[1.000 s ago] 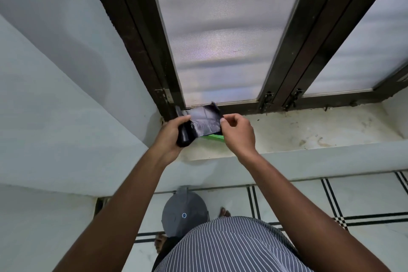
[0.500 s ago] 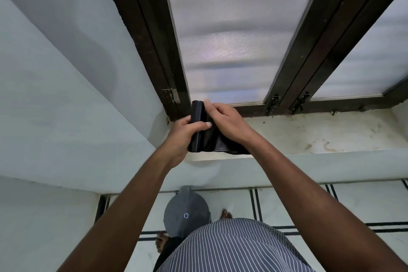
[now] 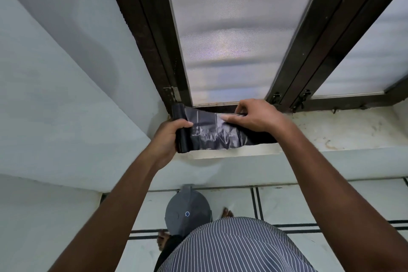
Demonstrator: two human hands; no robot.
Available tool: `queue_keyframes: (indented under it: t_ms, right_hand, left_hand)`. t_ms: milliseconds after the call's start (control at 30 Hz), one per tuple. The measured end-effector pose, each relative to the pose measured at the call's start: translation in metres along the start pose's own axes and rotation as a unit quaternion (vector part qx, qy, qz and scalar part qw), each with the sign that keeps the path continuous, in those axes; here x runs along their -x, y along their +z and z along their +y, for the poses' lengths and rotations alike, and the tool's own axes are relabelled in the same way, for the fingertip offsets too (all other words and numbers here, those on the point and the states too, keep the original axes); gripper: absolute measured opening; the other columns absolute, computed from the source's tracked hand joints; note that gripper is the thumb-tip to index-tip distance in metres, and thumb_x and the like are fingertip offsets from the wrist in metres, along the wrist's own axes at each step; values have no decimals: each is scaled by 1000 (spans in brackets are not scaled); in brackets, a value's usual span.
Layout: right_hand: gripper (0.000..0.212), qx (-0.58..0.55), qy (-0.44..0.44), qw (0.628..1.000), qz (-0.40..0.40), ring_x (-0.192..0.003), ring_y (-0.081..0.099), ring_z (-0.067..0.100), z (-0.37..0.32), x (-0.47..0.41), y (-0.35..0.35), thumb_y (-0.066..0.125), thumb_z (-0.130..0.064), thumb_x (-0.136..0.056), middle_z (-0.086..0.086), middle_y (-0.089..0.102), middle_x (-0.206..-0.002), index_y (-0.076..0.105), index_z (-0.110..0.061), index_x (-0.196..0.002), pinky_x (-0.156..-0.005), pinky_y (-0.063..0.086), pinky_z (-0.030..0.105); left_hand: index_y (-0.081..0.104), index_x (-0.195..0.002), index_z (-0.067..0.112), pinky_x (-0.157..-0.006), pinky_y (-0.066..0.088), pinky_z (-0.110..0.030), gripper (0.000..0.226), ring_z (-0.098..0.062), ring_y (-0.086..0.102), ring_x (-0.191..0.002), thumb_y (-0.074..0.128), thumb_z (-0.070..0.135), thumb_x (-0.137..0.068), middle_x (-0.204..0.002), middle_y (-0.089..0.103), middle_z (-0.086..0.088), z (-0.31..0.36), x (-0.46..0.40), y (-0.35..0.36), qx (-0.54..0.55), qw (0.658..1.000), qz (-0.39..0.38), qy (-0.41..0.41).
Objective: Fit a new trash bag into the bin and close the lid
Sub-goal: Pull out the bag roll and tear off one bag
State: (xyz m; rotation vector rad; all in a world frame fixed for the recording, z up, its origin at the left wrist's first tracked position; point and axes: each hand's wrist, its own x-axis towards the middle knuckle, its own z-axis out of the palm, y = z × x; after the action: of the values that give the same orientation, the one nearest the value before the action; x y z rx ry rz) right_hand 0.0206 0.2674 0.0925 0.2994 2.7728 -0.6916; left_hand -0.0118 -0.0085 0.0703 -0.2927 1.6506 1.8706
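Note:
A black roll of trash bags (image 3: 181,130) is held upright over the window sill, and my left hand (image 3: 167,137) is shut around it. A length of black bag (image 3: 215,133) is drawn out flat to the right of the roll. My right hand (image 3: 254,116) pinches the top edge of that sheet with its fingers. Far below, on the tiled floor, stands the grey bin (image 3: 187,214) with its round lid down; my striped shirt hides its lower right part.
The stained white window sill (image 3: 344,128) runs to the right under a dark-framed window with frosted panes (image 3: 231,35). White walls close in on the left. My bare feet (image 3: 227,213) stand beside the bin on white tiles with black lines.
My right hand has pulled away from the roll to the right, drawing out a length of bag. My left hand keeps its grip on the roll.

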Motion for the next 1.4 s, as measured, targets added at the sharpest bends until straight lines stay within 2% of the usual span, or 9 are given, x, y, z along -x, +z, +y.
queue_keyframes:
  t_ms: [100, 200, 367, 467, 767, 967, 1167, 1267, 1400]
  right_hand:
    - [68, 106, -29, 994, 25, -116, 68, 29, -17, 4, -12, 54, -82, -99, 4, 76, -126, 68, -22, -130, -94, 49, 44]
    - [67, -8, -69, 998, 4, -131, 66, 25, -40, 8, -13, 49, -74, -106, 0, 70, -146, 62, -25, -149, -103, 53, 43]
    - [50, -211, -112, 968, -80, -110, 72, 13, -61, 9, 10, 52, -71, -107, -9, 78, -118, 73, -29, -124, -102, 57, 39]
    - [54, -274, -111, 953, -70, -88, 71, 10, -57, 7, 22, 55, -72, -104, -10, 75, -94, 75, -23, -101, -86, 56, 34]
    - [44, -258, -125, 956, -57, -62, 61, 4, -40, 4, 32, 71, -64, -100, -12, 64, -69, 70, -23, -83, -69, 53, 34]
    - [69, -249, -108, 961, -59, -61, 73, 12, -21, 6, 26, 84, -85, -74, -6, 70, -67, 72, -17, -81, -62, 59, 36]
    - [88, -163, -60, 984, -25, -53, 57, 6, -5, 8, 18, 79, -103, -51, -9, 62, -58, 67, -18, -72, -58, 39, 32]
    - [90, -97, -38, 994, -17, -68, 67, 12, -1, 10, 7, 76, -106, -47, -10, 70, -68, 72, -22, -78, -62, 45, 33]
    - [113, -58, -60, 995, -53, -123, 71, 23, -7, 15, -7, 75, -104, -49, -2, 76, -134, 75, -26, -130, -105, 59, 45]
  left_hand:
    - [68, -138, 9, -105, 59, -50, 50, -36, 74, -121, 73, 20, -89, -132, 75, -19, -3, 1, 10, -17, 999, -25, 13]
    - [70, -136, 14, -108, 57, -54, 48, -36, 74, -120, 75, 17, -88, -130, 76, -18, -4, 5, 24, -42, 997, -54, 38]
    - [71, -135, 14, -111, 55, -51, 44, -36, 72, -125, 72, 8, -91, -133, 74, -21, -5, 12, 36, -50, 993, -79, 69]
    - [70, -136, 10, -115, 52, -54, 41, -37, 70, -127, 68, 3, -96, -135, 72, -24, -5, 16, 35, -49, 993, -81, 64]
    - [75, -132, 17, -108, 58, -52, 32, -35, 73, -123, 71, 14, -100, -130, 78, -15, -7, 26, 29, -49, 996, -61, 48]
    - [68, -139, 12, -105, 61, -50, 38, -33, 73, -125, 71, 18, -102, -135, 75, -15, -3, 27, 15, -12, 998, -57, 18]
    - [69, -140, 13, -116, 51, -55, 46, -34, 67, -133, 70, 29, -97, -141, 72, -14, -3, 28, 9, 15, 999, -43, -2]
    - [69, -141, 14, -110, 56, -47, 41, -29, 70, -130, 66, 27, -102, -137, 76, -7, -4, 29, 4, 20, 999, -48, -1]
    - [67, -143, 13, -100, 60, -41, 46, -28, 73, -126, 68, 28, -99, -138, 75, -11, -5, 32, 4, 2, 997, -78, 12]
